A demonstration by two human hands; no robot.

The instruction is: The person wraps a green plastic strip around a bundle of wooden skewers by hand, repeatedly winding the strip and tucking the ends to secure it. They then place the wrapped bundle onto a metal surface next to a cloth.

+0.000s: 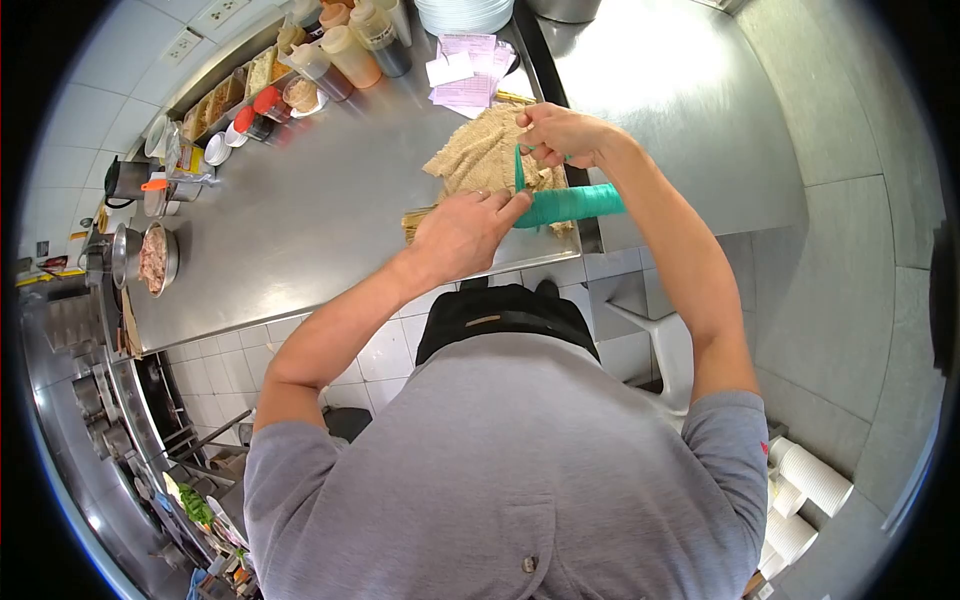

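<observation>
A bundle wrapped in green strip (pixel 575 205) lies along the front edge of the counter. Thin straw-coloured sticks (pixel 412 222) stick out on its left, just beyond my left hand. My left hand (pixel 465 228) is closed over the left part of the bundle, its fingertips at the end of the green wrapping. Above it, my right hand (pixel 562 135) pinches a loose green strip (pixel 520 172) that rises from the bundle. A tan cloth (pixel 480 155) lies crumpled behind the bundle, under both hands.
The steel counter (pixel 310 210) carries squeeze bottles (pixel 350 57), spice jars (pixel 270 103) and pink paper slips (pixel 470 75) at the back. White plates (pixel 465 15) are stacked beyond the slips. A metal bowl with raw meat (pixel 155 260) stands at the left. White cup stacks (pixel 810 480) sit low on the right.
</observation>
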